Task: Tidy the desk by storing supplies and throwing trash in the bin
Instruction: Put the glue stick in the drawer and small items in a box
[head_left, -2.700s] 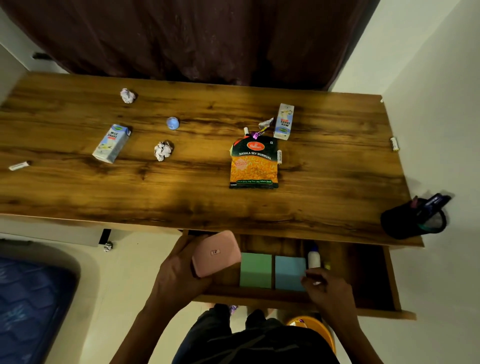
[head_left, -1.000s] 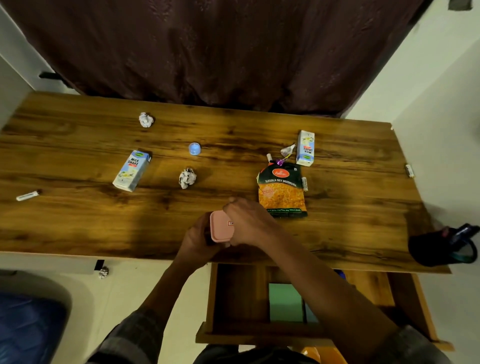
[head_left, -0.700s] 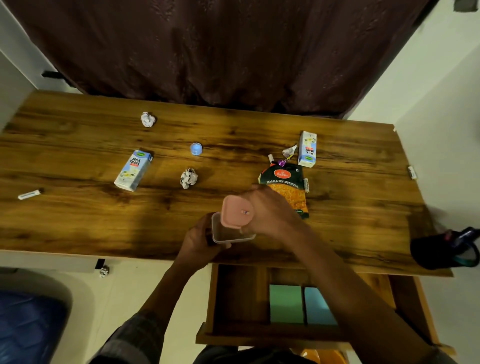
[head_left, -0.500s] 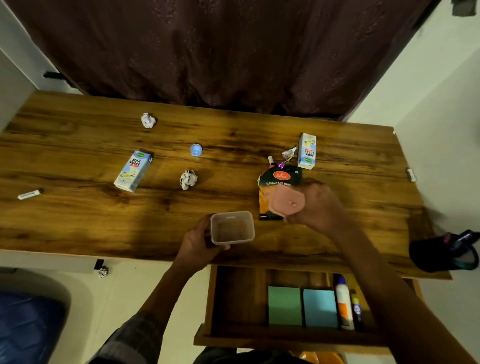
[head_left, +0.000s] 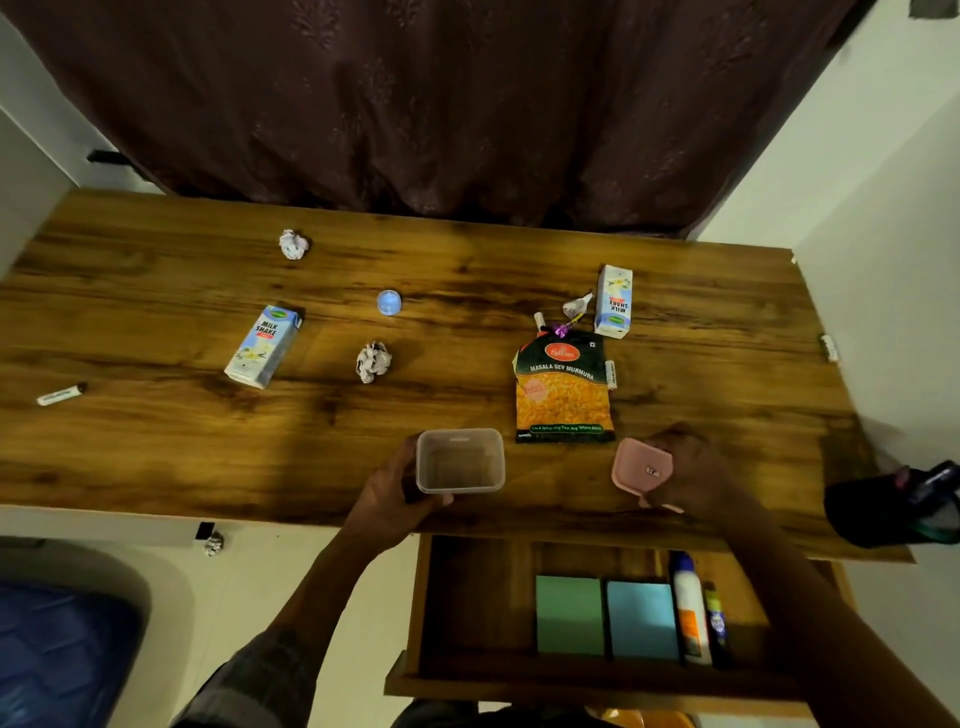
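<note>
So the person is standing at the near edge of the wooden tabletop (head_left: 156, 447), both hands busy. The left hand (head_left: 387, 491) is wrapped around the side of a small clear plastic box (head_left: 460, 461), which sits open on the wood right by the front edge. The right hand (head_left: 685, 470) has its fingers curled around the pink lid (head_left: 641, 465), holding it tilted just above the tabletop, off to the right of the box and well clear of it.

Between the two, a bit further back, lies an orange and green snack packet (head_left: 563, 389). Just behind that there's a small milkshake carton (head_left: 614, 301) standing up, with a crumpled wrapper (head_left: 576, 307) beside it. Over on the left a second milkshake carton (head_left: 262, 345) lies on its side, a paper ball (head_left: 373, 362) near it, another paper ball (head_left: 293, 244) further back, and a little blue round thing (head_left: 388, 302) that might be a cap, hard to say in this light. A white marker (head_left: 61, 395) sits near the far left edge.

Under the tabletop the drawer (head_left: 467, 597) is pulled out, with a green sticky pad (head_left: 570, 616), a blue sticky pad (head_left: 641, 621) and a glue bottle (head_left: 691, 608) lined up side by side. A dark pen holder (head_left: 878, 512) sits at the right corner.
</note>
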